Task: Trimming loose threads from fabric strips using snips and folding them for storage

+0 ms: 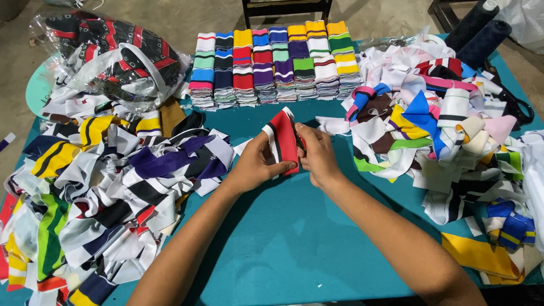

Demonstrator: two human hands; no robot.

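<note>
Both hands pinch a red striped fabric strip point(283, 141), left hand point(255, 164) and right hand point(317, 156) folding it between the fingertips, seemingly mid-fold; squaring edges looks next; beyond the fingers stand folded stacks point(272, 65).

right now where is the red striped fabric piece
In the head view the red striped fabric piece is at the table's centre, held upright between the left hand and right hand, just in front of the neat stacks of folded striped bands.
</note>
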